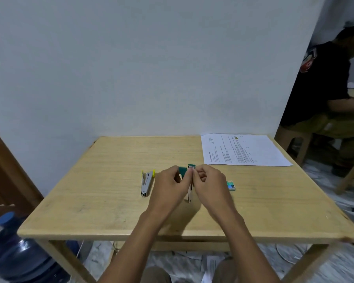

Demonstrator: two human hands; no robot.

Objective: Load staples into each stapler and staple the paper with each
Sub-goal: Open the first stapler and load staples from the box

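Observation:
Over the middle of the wooden table (110, 201), my left hand (169, 187) grips a teal-green stapler (184, 171) that is hinged open; its metal base (189, 197) points toward me between my hands. My right hand (209, 185) has its fingers curled, pinching something small at the stapler's open top beside a small green staple box (191, 166). To the left, a yellow-and-silver stapler (146, 183) lies open on the table. The printed paper sheet (243, 150) lies flat at the back right corner.
A second small staple box (231, 185) lies just right of my right hand. A blue water jug (14, 252) stands on the floor at the left. Another person sits on a chair (298, 144) at the right, beyond the table.

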